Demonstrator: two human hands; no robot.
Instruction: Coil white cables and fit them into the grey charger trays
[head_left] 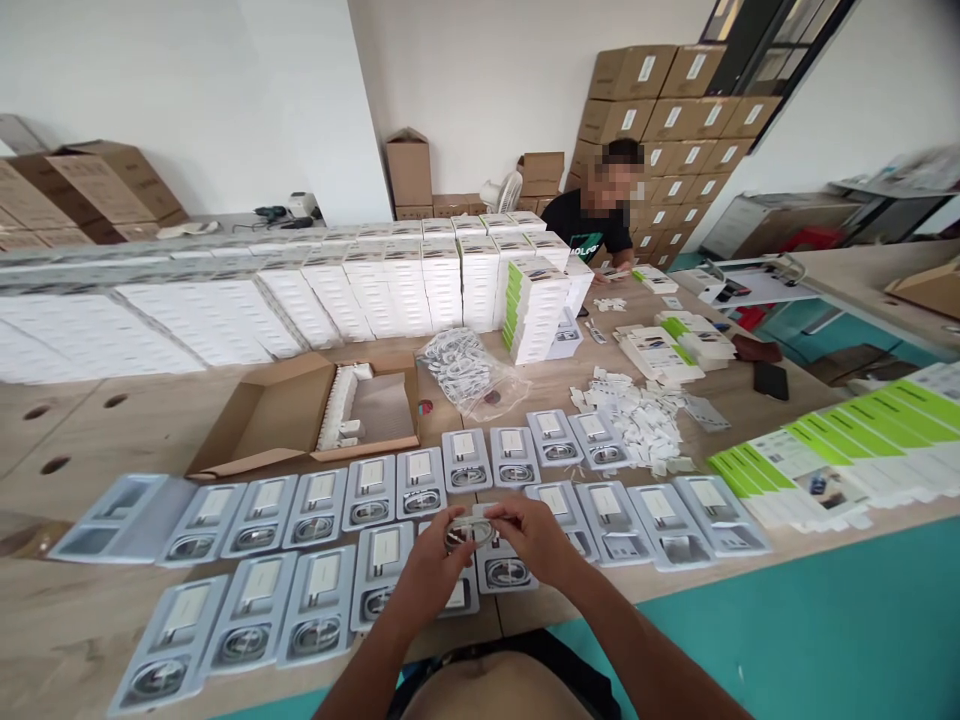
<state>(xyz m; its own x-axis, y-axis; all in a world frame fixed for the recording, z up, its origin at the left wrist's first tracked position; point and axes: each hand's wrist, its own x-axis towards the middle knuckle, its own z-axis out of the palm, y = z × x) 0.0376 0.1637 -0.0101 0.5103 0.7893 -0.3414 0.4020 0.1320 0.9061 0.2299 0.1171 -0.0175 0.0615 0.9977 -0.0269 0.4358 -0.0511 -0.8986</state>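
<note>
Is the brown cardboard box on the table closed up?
No, the cardboard box lies with its flaps spread open, showing white parts packed inside, beyond the coiled cable held between the left hand and right hand.

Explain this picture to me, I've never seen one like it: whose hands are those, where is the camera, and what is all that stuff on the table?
There is no machine here. The single picture comes from a camera worn on a person's head, looking forward and down, so the two bare arms reaching in from the bottom are that person's own. The left hand and the right hand together hold a small coiled white cable above the wooden table. Below and around them lie rows of grey plastic trays, most already holding a white charger and a coiled cable. Behind are an open cardboard box, a clear bag of cables, a heap of white chargers, and stacks of white retail boxes. A second person works at the far end.
</note>
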